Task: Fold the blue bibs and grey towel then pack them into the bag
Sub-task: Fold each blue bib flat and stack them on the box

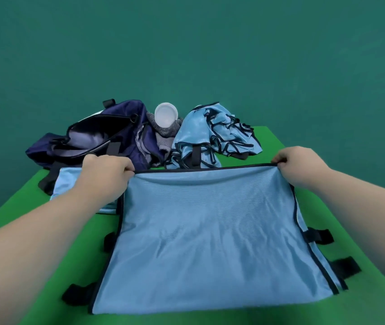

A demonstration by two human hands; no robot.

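A light blue bib with black trim and black side straps lies spread in front of me on the green table. My left hand pinches its far left corner, and my right hand pinches its far right corner. Another folded blue bib lies flat under my left forearm. A crumpled heap of blue bibs sits at the back right. The grey towel is bunched between that heap and the open navy bag at the back left.
A white round lid or cup rests on top of the grey towel. The table's edges run close on the left and right. A teal wall stands behind the table.
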